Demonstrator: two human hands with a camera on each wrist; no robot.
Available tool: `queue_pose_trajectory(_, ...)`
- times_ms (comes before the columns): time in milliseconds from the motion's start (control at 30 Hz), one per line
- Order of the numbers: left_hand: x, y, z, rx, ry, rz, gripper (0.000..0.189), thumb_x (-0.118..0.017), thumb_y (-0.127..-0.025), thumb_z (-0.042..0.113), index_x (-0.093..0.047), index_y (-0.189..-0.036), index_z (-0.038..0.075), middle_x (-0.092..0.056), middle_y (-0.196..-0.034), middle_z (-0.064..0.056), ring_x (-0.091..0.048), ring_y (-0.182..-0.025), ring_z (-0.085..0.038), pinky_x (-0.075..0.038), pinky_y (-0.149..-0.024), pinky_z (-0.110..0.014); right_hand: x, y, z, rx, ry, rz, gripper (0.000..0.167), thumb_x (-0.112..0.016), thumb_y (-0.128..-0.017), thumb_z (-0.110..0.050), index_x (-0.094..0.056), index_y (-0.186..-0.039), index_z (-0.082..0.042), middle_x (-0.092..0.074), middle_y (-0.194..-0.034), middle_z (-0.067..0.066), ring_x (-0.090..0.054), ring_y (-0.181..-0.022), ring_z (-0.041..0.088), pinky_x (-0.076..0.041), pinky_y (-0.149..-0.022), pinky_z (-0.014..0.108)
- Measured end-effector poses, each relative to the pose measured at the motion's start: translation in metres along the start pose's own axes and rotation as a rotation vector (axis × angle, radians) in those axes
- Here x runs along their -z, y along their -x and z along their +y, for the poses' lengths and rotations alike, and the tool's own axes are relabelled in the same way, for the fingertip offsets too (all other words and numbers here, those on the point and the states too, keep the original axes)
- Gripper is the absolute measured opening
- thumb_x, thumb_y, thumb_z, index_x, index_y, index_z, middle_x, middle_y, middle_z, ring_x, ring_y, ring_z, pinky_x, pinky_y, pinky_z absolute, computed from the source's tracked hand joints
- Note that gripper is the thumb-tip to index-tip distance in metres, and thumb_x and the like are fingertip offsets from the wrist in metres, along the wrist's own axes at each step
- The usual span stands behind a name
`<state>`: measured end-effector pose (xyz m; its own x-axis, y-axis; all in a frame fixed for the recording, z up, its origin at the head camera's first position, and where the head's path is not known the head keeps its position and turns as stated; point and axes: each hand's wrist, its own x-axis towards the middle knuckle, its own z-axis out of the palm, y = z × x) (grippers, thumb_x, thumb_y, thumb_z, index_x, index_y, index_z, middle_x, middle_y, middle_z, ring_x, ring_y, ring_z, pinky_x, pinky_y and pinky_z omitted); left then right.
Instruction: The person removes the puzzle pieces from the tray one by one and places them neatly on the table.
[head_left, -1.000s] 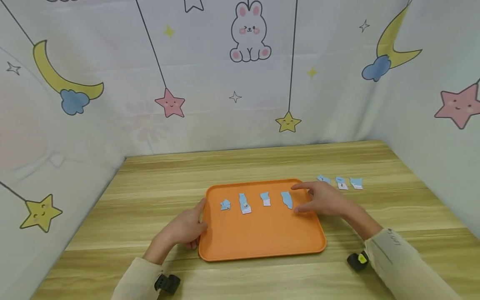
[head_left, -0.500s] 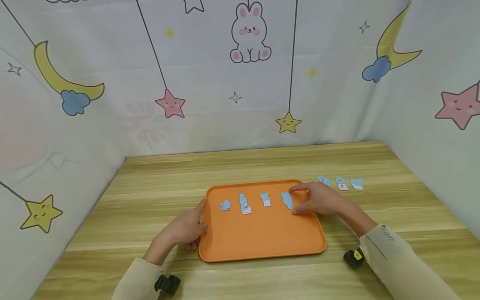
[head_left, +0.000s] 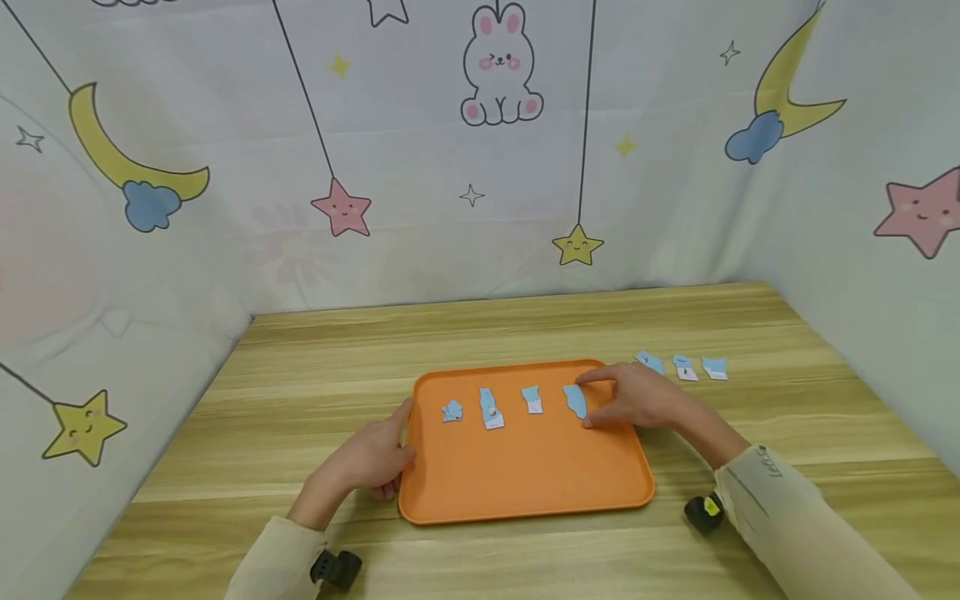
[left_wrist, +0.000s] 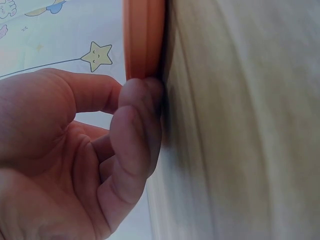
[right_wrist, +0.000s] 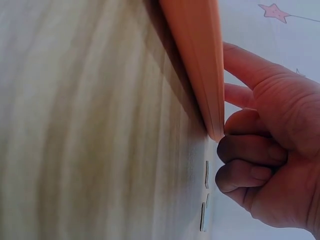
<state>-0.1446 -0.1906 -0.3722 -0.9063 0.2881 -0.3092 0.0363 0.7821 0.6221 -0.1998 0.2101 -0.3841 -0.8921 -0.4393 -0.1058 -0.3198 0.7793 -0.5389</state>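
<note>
An orange tray (head_left: 525,475) lies on the wooden table. My left hand (head_left: 372,452) holds its left rim, thumb over the edge and fingers against the outer wall (left_wrist: 145,45) in the left wrist view. My right hand (head_left: 641,396) reaches over the right rim. Its index finger and thumb span a wavy light-blue flat piece (head_left: 575,401), one fingertip at each end. In the right wrist view its other fingers (right_wrist: 250,150) are curled beside the tray wall. Left of that piece lie a short blue-and-white piece (head_left: 532,399), a longer one (head_left: 491,410) and a small jagged one (head_left: 452,411).
Beyond the tray's far right corner, three more blue-and-white pieces lie in a row on the table (head_left: 315,358): a tilted one (head_left: 649,362), a middle one (head_left: 685,367) and a right-hand one (head_left: 715,367). A printed cloth (head_left: 420,250) hangs behind and at both sides.
My right hand has moved slightly left, bringing index finger and thumb in from beside the wavy blue piece to its ends. The left hand and the tray stay where they were.
</note>
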Motion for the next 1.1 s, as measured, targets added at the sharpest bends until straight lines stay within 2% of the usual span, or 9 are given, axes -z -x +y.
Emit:
queue_pose_trajectory(300, -0.0006, 0.0003, -0.0005, 0.000, -0.005, 0.003, 0.078, -0.052, -0.102, 0.004, -0.013, -0.169, 0.001, -0.063, -0.057, -0.007, -0.057, -0.040, -0.013, -0.053, -0.041, -0.031, -0.0005, -0.0022, -0.0012, -0.009, 0.019, 0.002, 0.061, -0.087, -0.086, -0.040, -0.071, -0.138, -0.014, -0.031, -0.058, -0.010, -0.024, -0.057, 0.011, -0.026, -0.059, 0.028)
queue_pose_trajectory(533, -0.0006, 0.0001, -0.0012, -0.009, -0.002, 0.003, 0.078, -0.052, -0.102, 0.003, -0.013, -0.169, 0.001, -0.064, -0.057, -0.007, -0.056, -0.039, -0.012, -0.053, -0.040, -0.031, -0.0008, -0.0026, -0.0008, 0.014, 0.015, 0.005, 0.055, -0.085, -0.087, -0.038, -0.072, -0.135, -0.015, -0.029, -0.057, -0.010, -0.028, -0.055, 0.010, -0.028, -0.059, 0.027)
queue_pose_trajectory(733, -0.0004, 0.0008, -0.0011, -0.004, -0.002, 0.005, 0.078, -0.052, -0.102, 0.004, -0.013, -0.169, 0.001, -0.063, -0.057, -0.008, -0.057, -0.040, -0.014, -0.053, -0.041, -0.031, -0.0013, -0.0016, 0.0007, 0.044, 0.008, 0.014, 0.052, -0.085, -0.088, -0.038, -0.072, -0.133, -0.015, -0.039, -0.059, -0.008, -0.034, -0.058, 0.010, -0.031, -0.060, 0.026)
queue_pose_trajectory(933, -0.0008, 0.0008, -0.0015, -0.012, 0.004, 0.008, 0.078, -0.052, -0.101, 0.003, -0.013, -0.169, 0.001, -0.063, -0.057, -0.008, -0.056, -0.039, -0.013, -0.053, -0.041, -0.032, -0.0027, -0.0018, 0.0046, 0.077, -0.003, 0.034, 0.051, -0.085, -0.087, -0.037, -0.074, -0.130, -0.013, -0.057, -0.070, -0.005, -0.040, -0.062, 0.011, -0.032, -0.059, 0.025)
queue_pose_trajectory(1067, -0.0008, 0.0005, -0.0014, -0.015, 0.010, 0.009, 0.079, -0.052, -0.101, 0.003, -0.013, -0.169, 0.001, -0.063, -0.056, -0.008, -0.056, -0.039, -0.012, -0.053, -0.040, -0.032, -0.0028, -0.0009, 0.0068, 0.067, -0.026, 0.037, 0.050, -0.086, -0.086, -0.038, -0.074, -0.129, -0.014, -0.070, -0.087, 0.002, -0.048, -0.071, 0.015, -0.038, -0.064, 0.026)
queue_pose_trajectory(1100, -0.0008, 0.0005, -0.0013, -0.015, 0.011, 0.009, 0.079, -0.052, -0.101, 0.003, -0.014, -0.169, 0.001, -0.063, -0.056, -0.008, -0.056, -0.039, -0.013, -0.053, -0.040, -0.032, -0.0028, -0.0004, 0.0074, 0.066, -0.027, 0.041, 0.050, -0.086, -0.086, -0.038, -0.074, -0.129, -0.015, -0.073, -0.097, 0.003, -0.053, -0.076, 0.015, -0.042, -0.068, 0.027)
